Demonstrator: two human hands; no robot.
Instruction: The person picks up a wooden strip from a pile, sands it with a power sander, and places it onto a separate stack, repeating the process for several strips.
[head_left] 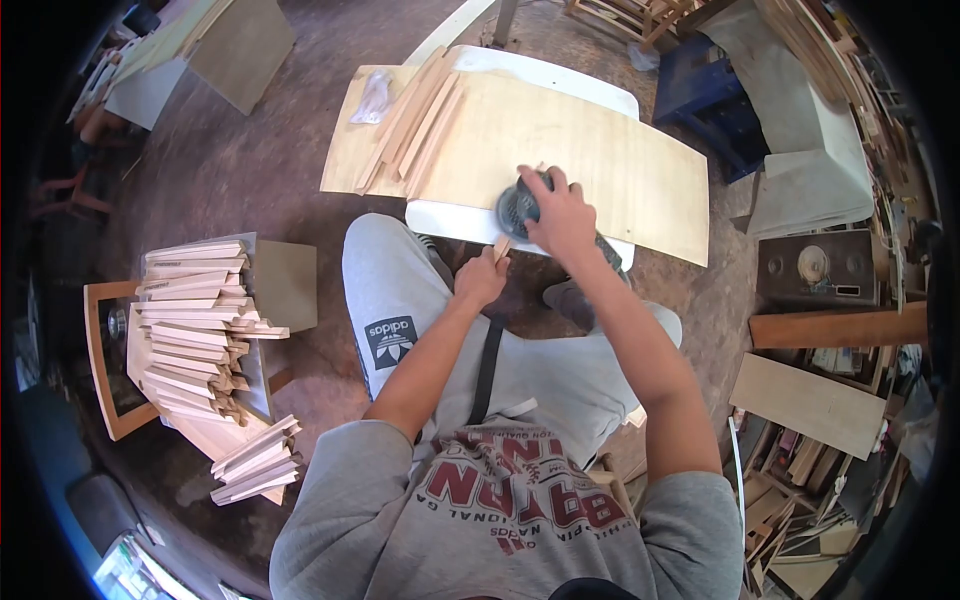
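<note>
My right hand (562,212) is wrapped over the top of a dark power sander (513,211), whose outline is slightly blurred. The sander sits over a narrow wood strip (502,244) at the near edge of a plywood sheet (640,180). Gripped in the fingers of my left hand (482,276) is the near end of that strip; the sander hides much of the rest. Several wood strips (418,135) lie side by side on the left part of the plywood, beside a clear plastic bag (374,97). Under the sheet shows a white tabletop (455,222).
At my left, many wood strips (190,335) are stacked on a low stand, by a wooden frame (96,360). A speaker-like box (815,268), a pale board (808,405) and wood scraps crowd the right. A blue cabinet (705,100) stands beyond the table.
</note>
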